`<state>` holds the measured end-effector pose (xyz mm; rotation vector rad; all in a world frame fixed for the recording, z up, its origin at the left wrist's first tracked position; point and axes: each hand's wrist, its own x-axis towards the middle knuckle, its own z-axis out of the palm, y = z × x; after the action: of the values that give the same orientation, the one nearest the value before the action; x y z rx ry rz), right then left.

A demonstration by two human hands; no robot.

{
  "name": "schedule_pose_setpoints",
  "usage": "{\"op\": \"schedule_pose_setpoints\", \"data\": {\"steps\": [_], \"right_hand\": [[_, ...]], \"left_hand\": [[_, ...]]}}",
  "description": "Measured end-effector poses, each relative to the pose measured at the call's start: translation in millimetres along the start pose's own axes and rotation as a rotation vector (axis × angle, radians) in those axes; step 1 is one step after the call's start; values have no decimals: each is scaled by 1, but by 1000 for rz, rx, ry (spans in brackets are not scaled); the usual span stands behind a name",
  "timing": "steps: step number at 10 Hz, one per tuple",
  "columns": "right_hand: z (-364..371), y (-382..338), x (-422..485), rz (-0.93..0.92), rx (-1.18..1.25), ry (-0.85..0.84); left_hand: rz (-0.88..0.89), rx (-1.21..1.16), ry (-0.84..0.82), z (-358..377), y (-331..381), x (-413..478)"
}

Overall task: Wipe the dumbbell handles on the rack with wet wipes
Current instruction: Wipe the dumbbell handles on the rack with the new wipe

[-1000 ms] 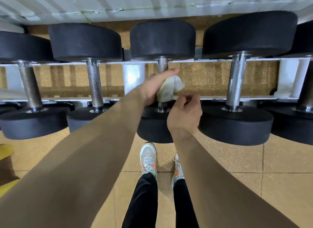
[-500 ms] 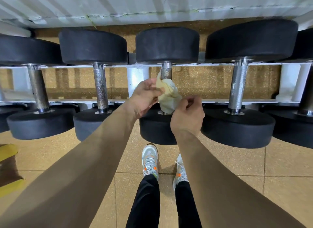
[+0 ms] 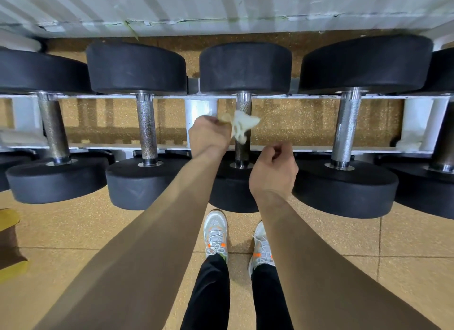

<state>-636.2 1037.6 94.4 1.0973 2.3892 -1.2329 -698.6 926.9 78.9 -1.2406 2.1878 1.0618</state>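
Left hand [image 3: 208,136] pinches a blurred wet wipe [image 3: 242,126] hiding mid dumbbell handle [image 3: 243,106]; right hand [image 3: 273,170] curls, seemingly empty.

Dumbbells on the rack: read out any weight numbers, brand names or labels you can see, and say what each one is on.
None can be read.
The dumbbells show no numbers or brand.
One near head carries a faint V-shaped mark, not lettering.
The shoes show no legible logo.
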Motion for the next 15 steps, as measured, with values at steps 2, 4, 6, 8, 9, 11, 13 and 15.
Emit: {"op": "schedule_pose_setpoints", "data": {"steps": [2, 4, 6, 8, 9, 11, 13, 15], "right_hand": [[-1, -2, 0, 5, -2, 4], [-2, -3, -1, 16, -24, -12], [-3, -4, -1, 10, -16, -25], [-1, -2, -2, 2, -29, -17], [-2, -4, -1, -1, -28, -11], [-2, -3, -1, 12, -34, -20], [0, -3, -1, 1, -27, -8], [-1, -4, 0, 4, -33, -12]], "left_hand": [[124, 186, -162, -23, -25, -15], [8, -531, -350, -50, -16, -32], [-64, -1126, -615, -83, -23, -44], [167, 364, 60, -68, -37, -36], [-18, -355, -66, -55, -24, -34], [-139, -1399, -415, -53, -8, -37], [145, -378, -68, -20, -34, -32], [146, -63, -55, -5, -12, -34]]}}
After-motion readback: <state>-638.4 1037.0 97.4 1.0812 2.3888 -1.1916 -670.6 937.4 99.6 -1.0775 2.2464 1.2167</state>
